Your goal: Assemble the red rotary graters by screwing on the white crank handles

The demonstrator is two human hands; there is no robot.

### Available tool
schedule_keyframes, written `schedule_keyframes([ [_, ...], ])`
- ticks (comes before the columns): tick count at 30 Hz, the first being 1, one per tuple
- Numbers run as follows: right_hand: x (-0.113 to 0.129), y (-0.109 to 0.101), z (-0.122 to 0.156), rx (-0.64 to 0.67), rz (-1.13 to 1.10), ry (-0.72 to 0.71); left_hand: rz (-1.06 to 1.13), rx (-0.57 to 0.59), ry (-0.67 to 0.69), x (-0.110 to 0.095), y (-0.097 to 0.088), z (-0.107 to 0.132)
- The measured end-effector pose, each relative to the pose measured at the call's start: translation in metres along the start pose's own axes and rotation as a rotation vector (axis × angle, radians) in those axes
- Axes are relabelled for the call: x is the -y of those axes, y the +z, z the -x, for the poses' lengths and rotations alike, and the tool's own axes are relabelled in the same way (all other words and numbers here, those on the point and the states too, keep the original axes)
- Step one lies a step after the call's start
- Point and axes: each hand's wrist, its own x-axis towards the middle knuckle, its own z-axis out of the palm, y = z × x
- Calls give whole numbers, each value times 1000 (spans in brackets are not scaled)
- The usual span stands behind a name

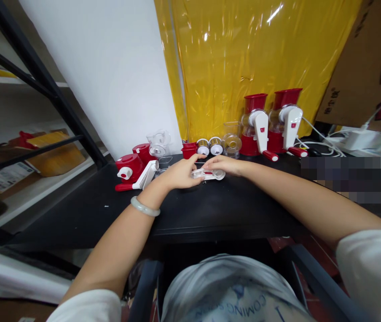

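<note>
Crank arm [217, 175]: white, long, with rounded right end and a little red on it; it is between the two hands, just over or on the black table [233, 210], I cannot tell which.
Left hand [181, 173]: clamped on the left end of the crank arm, thumb at the near side; a pale bangle [145, 207] is around the wrist.
Right hand [224, 164]: fingertips are together at the upper side of the crank arm; whether they pinch it, I cannot tell.
Metal drums [209, 146]: two, side by side behind the hands, with a red hopper [189, 150] at their left and a clear housing [232, 144] at their right.
Rotary graters [254, 127]: two, red and white, standing upright at the right, before the yellow plastic sheet [230, 62].
Red bases [130, 167]: two, at the left, near a white crank handle [147, 175] with red grip.
</note>
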Motion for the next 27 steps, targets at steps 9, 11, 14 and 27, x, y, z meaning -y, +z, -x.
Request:
schedule_keyframes([
  [9,-2,-7,2,119,465,-104,-36,29,-33,1,-1,-1],
  [11,-3,-6,1,122,492,-133,-49,31,-34,1,-1,-1],
  [14,-3,-5,1,117,532,-150,-66,32,-30,1,-1,-1],
  [27,5,1,6,75,638,-156,-126,62,5,-7,-2,0],
])
